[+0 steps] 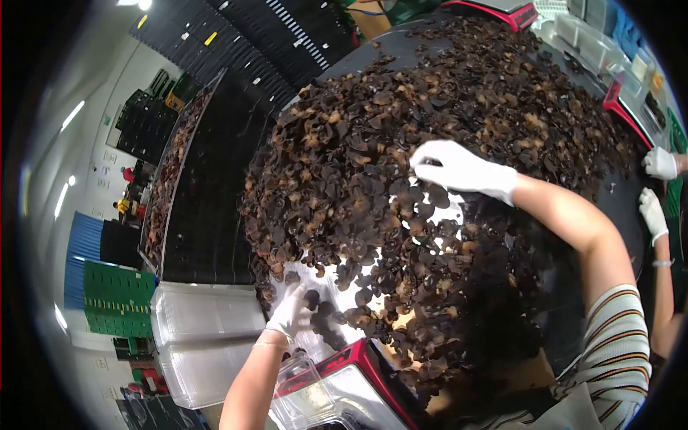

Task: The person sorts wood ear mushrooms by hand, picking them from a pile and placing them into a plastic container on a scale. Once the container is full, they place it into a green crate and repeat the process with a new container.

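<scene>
A wide heap of dark brown, frilly pieces that look like wood-ear fungus point(344, 158) covers the table. My right hand point(459, 168), in a white glove, rests over the middle of the heap with its fingers curled down; what lies under the fingertips is hidden. My left hand point(292, 314), also white-gloved, is low at the left over a bright white patch of surface point(326, 283), its fingers bent beside a few dark pieces. Just below it stand a red scale point(358, 380) and an open clear plastic container point(304, 401).
Stacked clear containers point(208, 315) stand at the left, below a tall black crate point(215, 179). More red scales point(494, 11) are at the far edge and right side. Another person's gloved hands point(656, 208) are at the right edge.
</scene>
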`<state>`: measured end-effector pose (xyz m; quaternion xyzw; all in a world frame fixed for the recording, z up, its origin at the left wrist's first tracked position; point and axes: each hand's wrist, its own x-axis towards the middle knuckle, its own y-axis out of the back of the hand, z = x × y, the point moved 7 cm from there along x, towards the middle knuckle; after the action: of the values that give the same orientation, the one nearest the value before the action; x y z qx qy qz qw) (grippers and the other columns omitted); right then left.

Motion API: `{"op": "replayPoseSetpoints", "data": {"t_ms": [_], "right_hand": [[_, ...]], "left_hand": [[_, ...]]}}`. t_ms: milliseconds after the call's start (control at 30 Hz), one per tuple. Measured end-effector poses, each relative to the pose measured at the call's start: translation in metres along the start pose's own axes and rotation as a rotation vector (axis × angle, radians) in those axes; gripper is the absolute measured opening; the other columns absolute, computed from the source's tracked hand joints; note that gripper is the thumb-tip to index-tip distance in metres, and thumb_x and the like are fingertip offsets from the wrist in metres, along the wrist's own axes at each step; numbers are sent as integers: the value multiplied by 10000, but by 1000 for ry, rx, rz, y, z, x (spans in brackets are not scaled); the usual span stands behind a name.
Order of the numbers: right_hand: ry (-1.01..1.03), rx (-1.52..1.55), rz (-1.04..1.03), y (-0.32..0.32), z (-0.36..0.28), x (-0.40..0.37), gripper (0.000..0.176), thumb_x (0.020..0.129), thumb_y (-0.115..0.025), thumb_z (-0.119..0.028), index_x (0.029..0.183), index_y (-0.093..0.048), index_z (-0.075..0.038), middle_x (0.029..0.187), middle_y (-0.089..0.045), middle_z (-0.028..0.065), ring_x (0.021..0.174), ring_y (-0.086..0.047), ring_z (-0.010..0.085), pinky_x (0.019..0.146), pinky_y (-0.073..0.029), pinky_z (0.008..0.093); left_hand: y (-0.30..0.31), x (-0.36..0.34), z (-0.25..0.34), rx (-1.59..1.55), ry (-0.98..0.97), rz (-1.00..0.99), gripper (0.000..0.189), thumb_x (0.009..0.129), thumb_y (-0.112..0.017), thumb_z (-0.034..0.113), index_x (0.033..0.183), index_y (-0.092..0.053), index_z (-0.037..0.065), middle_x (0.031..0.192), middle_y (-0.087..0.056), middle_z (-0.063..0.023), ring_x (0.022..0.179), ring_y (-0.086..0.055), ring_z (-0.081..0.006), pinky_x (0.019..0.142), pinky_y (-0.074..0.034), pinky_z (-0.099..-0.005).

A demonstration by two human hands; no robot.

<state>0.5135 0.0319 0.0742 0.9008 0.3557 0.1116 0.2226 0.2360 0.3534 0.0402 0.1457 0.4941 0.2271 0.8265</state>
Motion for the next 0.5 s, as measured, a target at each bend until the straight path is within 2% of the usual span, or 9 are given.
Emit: {"op": "replayPoseSetpoints", "data": {"t_ms": [67,100,133,200,267,333,400,467,500], "right_hand": [[30,-249,180,-1,42,43,394,863,-619,-324,1161,-622,-66,1086,-643,152,946,-635,244,851,-487,378],[-47,-140,140,-14,50,50,450,861,-608,-380,1191,-607,-74,1108,-636,160,980,-625,259,879,-472,395],[-126,-31,96,-30,49,53,507,858,-598,-436,1222,-592,-83,1129,-628,168,1015,-615,274,907,-457,411],[0,-295,50,-67,22,54,568,855,-568,-512,1242,-572,-97,1138,-615,165,1012,-599,300,917,-444,447],[-142,-532,-290,-110,14,49,598,860,-538,-546,1274,-528,-115,1224,-571,153,1161,-512,326,998,-370,526],[79,-272,-304,-132,1,30,591,853,-530,-570,1234,-554,-119,1204,-575,130,1207,-460,341,1016,-322,542],[179,-180,-298,-133,-7,5,501,861,-598,-500,1165,-594,-102,1057,-616,138,975,-580,294,848,-459,442],[56,-142,-523,-121,-12,-20,509,861,-607,-485,1167,-587,-80,1042,-618,145,948,-588,293,810,-480,420],[96,-202,-492,-113,-12,-33,508,857,-613,-478,1160,-584,-72,1028,-620,147,926,-593,296,790,-487,420]], "left_hand": [[-3,29,-28,-91,229,-156,665,884,-472,608,1427,-342,247,1397,-430,-141,1222,-446,-355,960,-333,-628],[-7,44,-36,-127,231,-106,656,873,-470,629,1404,-380,256,1357,-489,-96,1213,-465,-324,982,-304,-624],[-26,43,-19,-174,119,-106,592,893,-446,609,1357,-425,242,1288,-530,-73,1175,-490,-289,978,-336,-570],[-63,32,21,-215,-9,-180,535,930,-401,569,1319,-470,208,1224,-571,-50,1145,-515,-250,977,-378,-487],[-85,58,41,0,-295,-218,520,953,-385,530,1332,-455,180,1238,-564,-78,1161,-507,-242,982,-378,-459],[-112,63,53,150,-415,-226,555,962,-384,500,1370,-414,126,1320,-496,-115,1232,-444,-241,1016,-347,-403],[-140,66,54,182,-379,-254,634,964,-388,478,1430,-351,49,1457,-374,-160,1350,-330,-249,1073,-293,-324],[-155,-21,80,429,-492,-265,669,954,-419,469,1461,-289,51,1479,-337,-182,1373,-300,-275,1116,-230,-339],[-164,-32,74,429,-502,-253,693,948,-441,455,1474,-247,48,1502,-285,-191,1395,-253,-287,1132,-195,-341]]}}
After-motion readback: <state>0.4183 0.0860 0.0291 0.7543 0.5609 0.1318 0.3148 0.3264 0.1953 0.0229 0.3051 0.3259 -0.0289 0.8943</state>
